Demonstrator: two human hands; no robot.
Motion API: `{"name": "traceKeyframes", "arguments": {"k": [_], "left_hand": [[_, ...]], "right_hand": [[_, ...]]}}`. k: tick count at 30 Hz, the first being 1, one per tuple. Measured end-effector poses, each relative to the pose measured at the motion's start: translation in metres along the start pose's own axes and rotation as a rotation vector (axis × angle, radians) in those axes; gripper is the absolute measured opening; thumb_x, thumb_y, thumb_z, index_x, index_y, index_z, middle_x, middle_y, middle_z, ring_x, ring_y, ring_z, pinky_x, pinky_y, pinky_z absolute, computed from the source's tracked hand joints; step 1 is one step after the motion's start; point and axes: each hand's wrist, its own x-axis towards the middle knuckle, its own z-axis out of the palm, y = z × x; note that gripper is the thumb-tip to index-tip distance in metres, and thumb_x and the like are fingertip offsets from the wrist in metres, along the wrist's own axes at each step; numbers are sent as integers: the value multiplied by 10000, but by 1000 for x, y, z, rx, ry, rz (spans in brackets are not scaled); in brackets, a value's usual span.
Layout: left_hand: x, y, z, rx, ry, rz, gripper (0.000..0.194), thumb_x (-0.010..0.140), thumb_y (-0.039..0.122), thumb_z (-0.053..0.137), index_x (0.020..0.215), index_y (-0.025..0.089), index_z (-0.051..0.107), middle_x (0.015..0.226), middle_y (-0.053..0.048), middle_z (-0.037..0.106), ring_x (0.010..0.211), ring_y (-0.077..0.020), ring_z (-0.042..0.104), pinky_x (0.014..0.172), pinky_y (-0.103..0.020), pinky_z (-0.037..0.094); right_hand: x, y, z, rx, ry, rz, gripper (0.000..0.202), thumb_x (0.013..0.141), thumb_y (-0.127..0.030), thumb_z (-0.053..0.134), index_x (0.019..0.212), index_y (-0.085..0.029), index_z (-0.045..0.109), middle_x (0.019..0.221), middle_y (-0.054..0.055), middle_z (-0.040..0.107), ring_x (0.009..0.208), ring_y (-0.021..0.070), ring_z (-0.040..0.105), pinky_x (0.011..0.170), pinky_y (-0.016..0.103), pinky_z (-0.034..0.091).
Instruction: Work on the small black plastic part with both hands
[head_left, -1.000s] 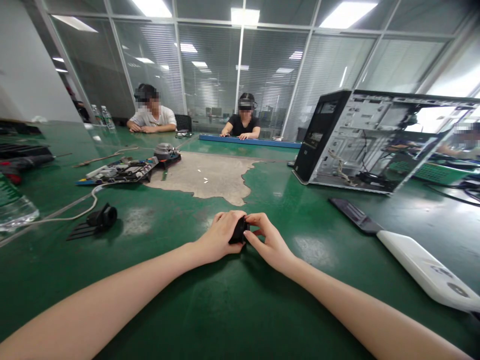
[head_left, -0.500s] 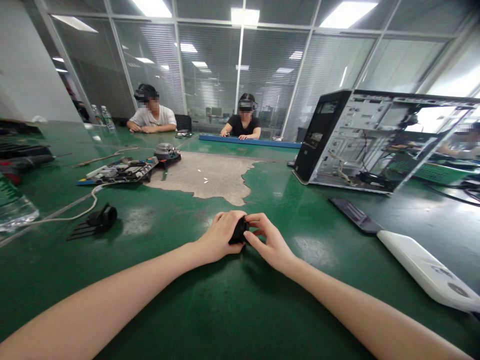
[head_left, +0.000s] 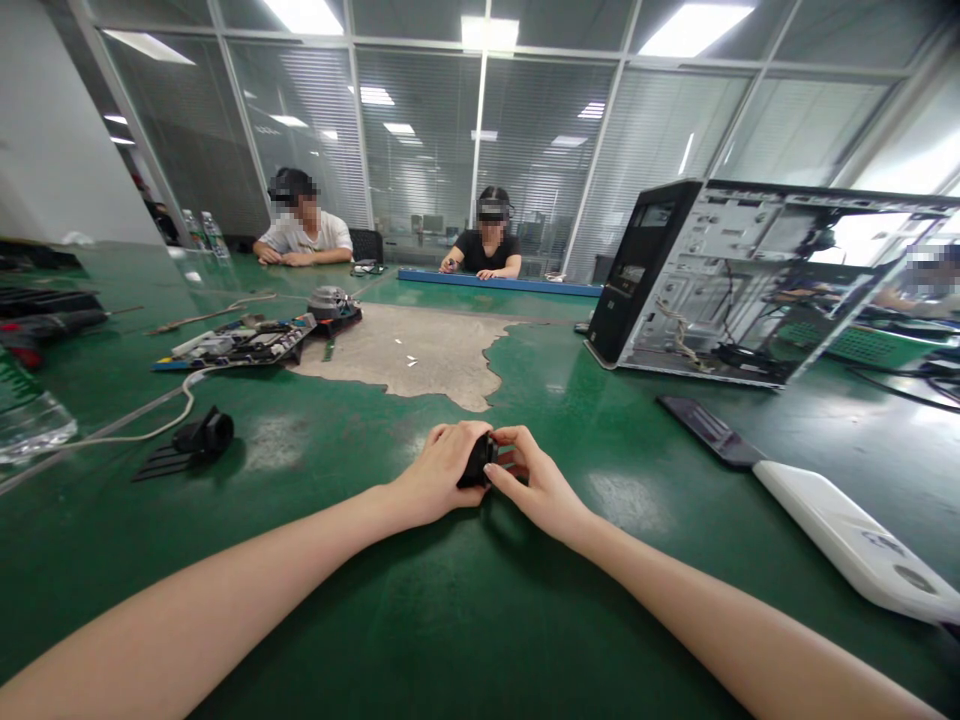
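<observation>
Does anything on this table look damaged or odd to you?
Yes: past the left hand, the green tabletop is missing its covering over a large, ragged patch, baring a greyish layer. The computer case on the right has an open side, insides showing.

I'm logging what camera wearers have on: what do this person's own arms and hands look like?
The left hand and right hand are ungloved, with slim fingers. The left forearm and right forearm are bare, with no sleeve, watch or bracelet in view. No ring shows, though some fingers are partly hidden.
</observation>
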Motion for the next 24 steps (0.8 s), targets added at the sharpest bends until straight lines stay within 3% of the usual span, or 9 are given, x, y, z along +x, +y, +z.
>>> {"name": "traceKeyframes", "arguments": {"k": [7,17,24], "left_hand": [[0,1,-1,3,5,-3,543,671,209,583,1141,230,310,1110,-45,487,1026,-222,458,915,-389,280],[0,0,-1,11,1,-2,600,655,196,601,1167,221,291,1113,-46,486,1017,-216,458,917,-386,279],[0,1,-1,14,3,-5,561,663,199,592,1144,224,303,1108,-47,489,1013,-221,458,911,-389,284]], "right_hand": [[-1,-2,0,-54,60,-75,170,798,-220,494,963,-219,455,1013,47,493,923,160,537,740,308,495],[1,-1,0,55,-13,41,219,807,-230,482,1007,-210,396,957,35,507,777,130,568,680,302,501],[-1,-2,0,-45,55,-73,155,805,-224,487,954,-216,444,1002,45,497,892,151,543,731,303,494]]}}
